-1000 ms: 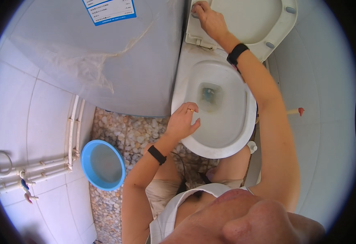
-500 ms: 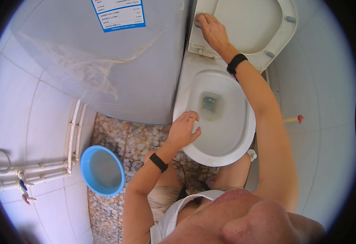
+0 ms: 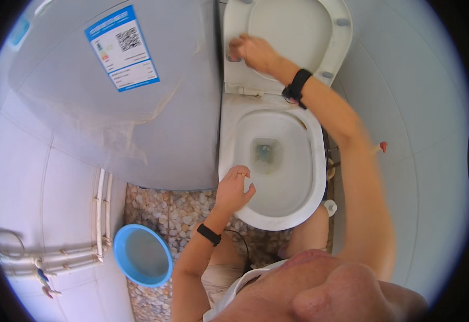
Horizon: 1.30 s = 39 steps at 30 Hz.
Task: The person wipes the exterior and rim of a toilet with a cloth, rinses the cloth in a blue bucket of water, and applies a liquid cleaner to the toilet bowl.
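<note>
A white toilet (image 3: 315, 177) stands before me, its seat (image 3: 326, 51) and lid (image 3: 293, 37) raised, with bluish water in the bowl. My right hand (image 3: 253, 53) is at the left side of the raised seat, beside a grey bumper (image 3: 234, 58). Its fingers are curled and slightly blurred, and whatever they may hold is hidden. Over the bowl's front left rim rests my left hand (image 3: 234, 190), thumb and fingers apart, with nothing in it. Black bands circle both wrists.
A grey appliance (image 3: 181, 123) with a label (image 3: 124, 48) stands close on the left. On the pebble-patterned floor (image 3: 183, 209) sits a blue basin (image 3: 119, 252) of cloudy water. White pipes (image 3: 101, 214) run along the left wall. A red-tipped stick (image 3: 382, 147) shows at right.
The view has shifted, so the toilet sits lower and further left. My right hand's fingers have curled and moved slightly off the bumper. My left hand keeps its place by the rim.
</note>
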Motion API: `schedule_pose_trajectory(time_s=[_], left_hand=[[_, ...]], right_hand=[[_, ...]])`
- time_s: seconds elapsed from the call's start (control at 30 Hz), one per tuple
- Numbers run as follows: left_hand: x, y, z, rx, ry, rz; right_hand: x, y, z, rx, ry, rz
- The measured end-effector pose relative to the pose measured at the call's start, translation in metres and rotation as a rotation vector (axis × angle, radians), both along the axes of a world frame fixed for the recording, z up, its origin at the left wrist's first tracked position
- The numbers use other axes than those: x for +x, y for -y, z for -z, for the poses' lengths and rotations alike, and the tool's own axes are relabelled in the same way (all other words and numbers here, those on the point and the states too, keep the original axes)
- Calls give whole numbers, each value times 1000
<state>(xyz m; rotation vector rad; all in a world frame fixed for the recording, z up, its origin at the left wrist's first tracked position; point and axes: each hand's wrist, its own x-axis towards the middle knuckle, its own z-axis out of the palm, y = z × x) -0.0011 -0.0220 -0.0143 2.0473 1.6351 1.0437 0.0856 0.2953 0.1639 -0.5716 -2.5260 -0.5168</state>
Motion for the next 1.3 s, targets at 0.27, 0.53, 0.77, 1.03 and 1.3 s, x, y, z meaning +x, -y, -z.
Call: schedule_pose_trajectory(time_s=[0.27,0.53,0.77,1.03,1.3], left_hand=[[3,2,0,5,-22,2],[2,4,-3,40,-8,-33],[5,6,-1,-6,-1,-20],[-8,9,-1,-5,-48,-40],[4,3,0,32,77,-38]], right_hand=[[16,-30,-141,449,-161,-326],[164,-18,-162,406,-190,179],[95,-26,-128,319,-622,302],[32,-30,-125,308,-198,-240],[169,-21,-148,22,-561,337]])
